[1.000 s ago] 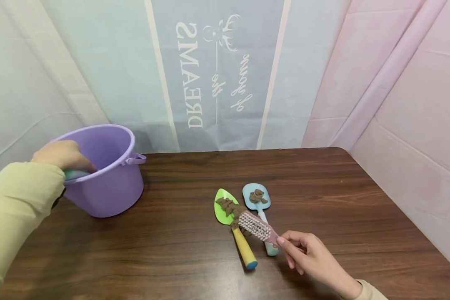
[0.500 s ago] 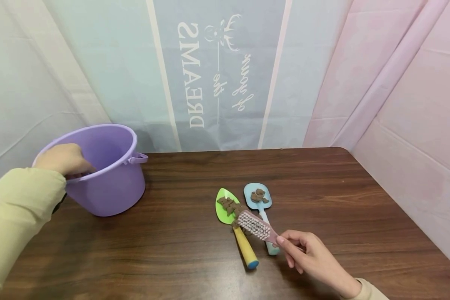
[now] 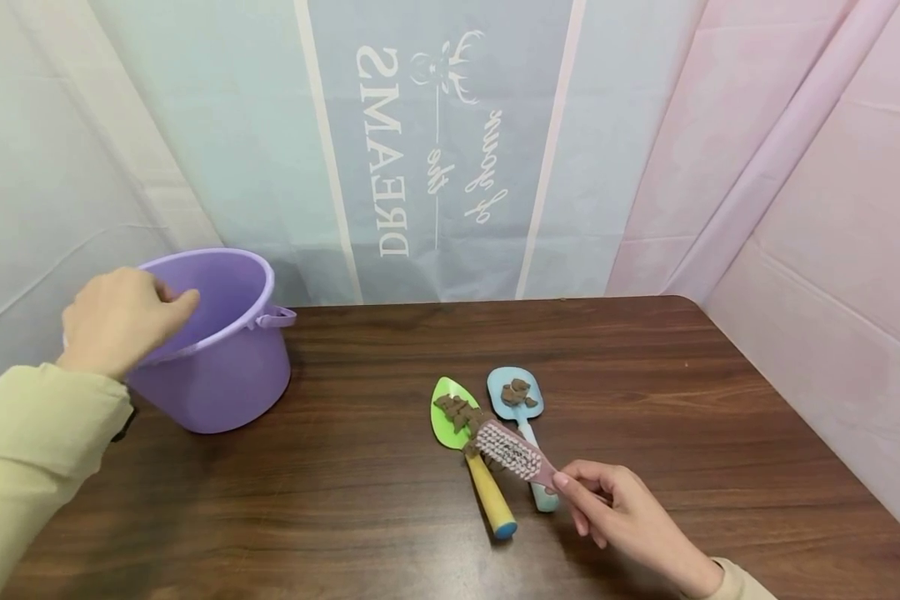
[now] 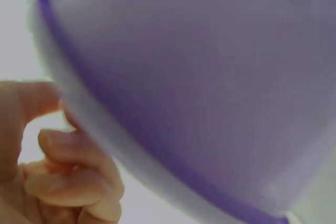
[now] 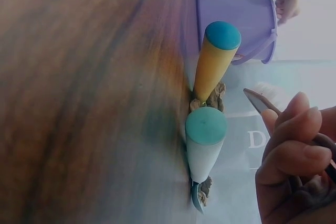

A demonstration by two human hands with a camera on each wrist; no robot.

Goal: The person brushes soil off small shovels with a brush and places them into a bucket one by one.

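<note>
Bucket [image 3: 217, 392]: far left, by your left hand [image 3: 123, 321].
Green shovel [image 3: 487, 493]: left of your right hand [image 3: 618, 508] (the nearer one), handle toward you.
Left hand: fingers loosely bent, nothing held; can't tell if it touches the bucket.
Right hand: pinches the brush [image 3: 512, 452].
Brush: bristles up, raised, slanting forward-left.

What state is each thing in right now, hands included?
Purple bucket: upright, top open, handle lowered.
Green shovel: lying down, brown clumps on blade.
Blue shovel: lying down, brown clumps on blade.
Brush: held, bristles up.
Left hand: by bucket's rim, nothing visibly held.
Right hand: pinching brush handle.
</note>
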